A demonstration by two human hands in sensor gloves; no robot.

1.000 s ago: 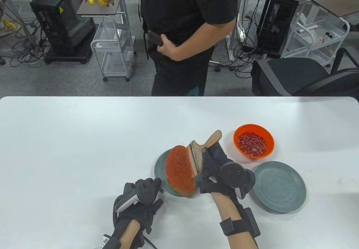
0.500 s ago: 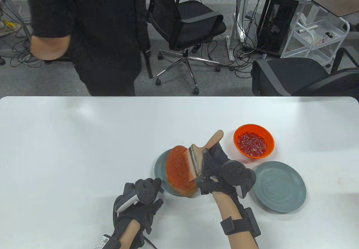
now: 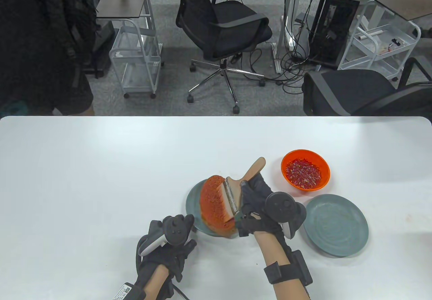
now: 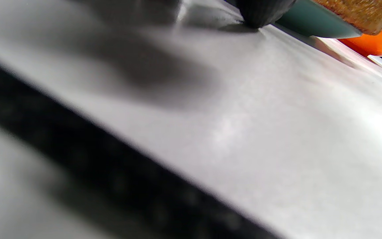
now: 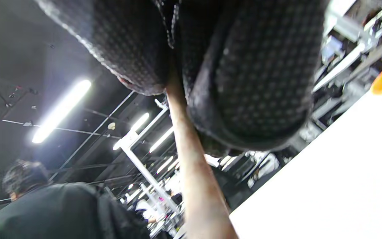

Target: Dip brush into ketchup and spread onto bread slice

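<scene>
A bread slice [image 3: 213, 205] coated orange-red lies on a grey-green plate [image 3: 191, 202] at the table's middle front. My right hand [image 3: 256, 198] grips a wooden-handled flat brush [image 3: 251, 171], whose bristles rest on the bread's right part. The handle [image 5: 191, 166] shows between my gloved fingers [image 5: 254, 76] in the right wrist view. An orange bowl [image 3: 305, 173] of red ketchup stands just right of the brush. My left hand [image 3: 170, 239] rests on the table with a fingertip [image 4: 264, 13] at the plate's near-left rim [image 4: 313, 25]; it holds nothing.
A second grey-green plate [image 3: 335, 225] lies on the table right of my right hand. The white table [image 3: 101, 178] stretches left and back. A person in black stands beyond the far left edge, with chairs and carts behind.
The brush has slid a little left across the bread with my right hand. My left hand has not moved. The person behind the table has walked off to the left.
</scene>
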